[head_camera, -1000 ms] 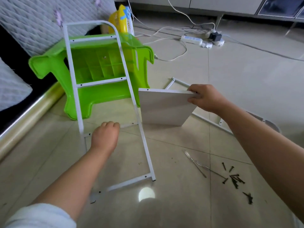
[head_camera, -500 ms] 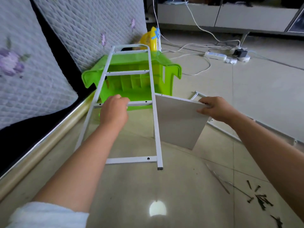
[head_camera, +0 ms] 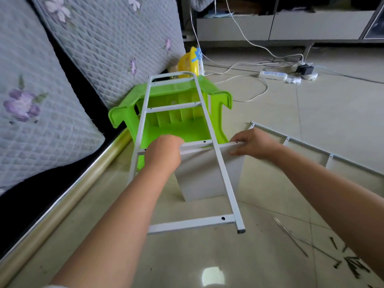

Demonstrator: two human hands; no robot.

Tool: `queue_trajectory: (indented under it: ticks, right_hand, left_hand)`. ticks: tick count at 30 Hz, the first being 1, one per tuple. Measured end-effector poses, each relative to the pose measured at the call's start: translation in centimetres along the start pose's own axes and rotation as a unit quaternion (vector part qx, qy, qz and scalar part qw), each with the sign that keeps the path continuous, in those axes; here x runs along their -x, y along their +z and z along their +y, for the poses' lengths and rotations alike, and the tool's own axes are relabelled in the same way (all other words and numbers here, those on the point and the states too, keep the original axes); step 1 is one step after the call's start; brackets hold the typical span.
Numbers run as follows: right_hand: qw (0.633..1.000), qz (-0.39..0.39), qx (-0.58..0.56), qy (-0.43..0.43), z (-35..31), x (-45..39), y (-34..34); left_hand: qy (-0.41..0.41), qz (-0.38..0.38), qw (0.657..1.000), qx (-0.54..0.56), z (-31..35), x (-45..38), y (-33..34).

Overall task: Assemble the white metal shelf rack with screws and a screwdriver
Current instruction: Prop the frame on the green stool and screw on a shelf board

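- the white ladder frame (head_camera: pixel 216 163) leans up off the floor (head_camera: pixel 311 113), in front of the green stool (head_camera: pixel 166 125).
- the white shelf board (head_camera: pixel 207 179) sits behind the frame's rung.
- left hand (head_camera: pixel 163 151): fingers curled on the rung.
- right hand (head_camera: pixel 254 143): fingers pinch the board's top edge.
- dark screws (head_camera: pixel 351 267) lie on the floor, bottom right.

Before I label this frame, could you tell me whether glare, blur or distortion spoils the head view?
Head view: a bright glare spot on the floor tile; wide-angle bending at the edges; screws slightly soft; hands, left and right, and the white frame sharp.
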State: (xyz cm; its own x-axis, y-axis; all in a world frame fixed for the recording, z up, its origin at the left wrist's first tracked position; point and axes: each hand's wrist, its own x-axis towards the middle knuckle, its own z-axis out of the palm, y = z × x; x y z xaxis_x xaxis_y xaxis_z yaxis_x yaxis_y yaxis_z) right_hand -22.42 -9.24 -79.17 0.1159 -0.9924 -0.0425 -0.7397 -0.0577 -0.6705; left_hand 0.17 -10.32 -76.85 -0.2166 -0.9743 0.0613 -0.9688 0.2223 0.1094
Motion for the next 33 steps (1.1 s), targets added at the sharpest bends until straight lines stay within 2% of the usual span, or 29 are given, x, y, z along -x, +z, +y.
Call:
queue_trajectory:
  ticks: [3,7,12,15,19,22,25,30,33]
  right_hand:
    - [1.000,-0.006,-0.001,0.018,0.3,-0.4,-0.3]
    - [0.999,-0.010,0.036,0.034,-0.1,-0.9,-0.6]
    - [0.992,-0.009,-0.096,0.082,0.6,-0.6,-1.1]
    - [0.989,0.006,-0.110,0.098,1.1,-0.3,-2.1]
    - [0.962,0.050,-0.240,0.121,0.3,-0.1,-2.8]
    - [0.989,0.007,-0.123,0.086,-0.7,0.0,-3.1]
    - [0.997,-0.047,0.039,0.043,-1.8,0.1,-3.1]
    - [0.991,-0.060,0.118,0.033,-3.1,0.1,-2.1]
    - [0.982,-0.055,0.178,0.043,-3.8,0.4,-1.5]
  left_hand:
    - [0.008,-0.040,0.998,0.040,0.6,-0.2,-0.5]
    - [0.031,-0.052,0.996,0.069,2.7,-0.8,-0.6]
    - [0.028,-0.016,0.992,0.122,3.6,-0.8,1.1]
    - [0.034,-0.029,0.988,0.146,3.2,-0.9,1.9]
    - [0.033,-0.053,0.986,0.156,2.9,-1.9,1.4]
    - [0.042,-0.047,0.986,0.153,2.7,-1.6,1.5]
    - [0.054,-0.032,0.995,0.079,2.5,-0.5,1.7]
    - [0.026,-0.015,0.998,-0.064,1.3,0.6,0.7]
    - [-0.016,-0.015,0.999,-0.038,-0.5,0.8,0.1]
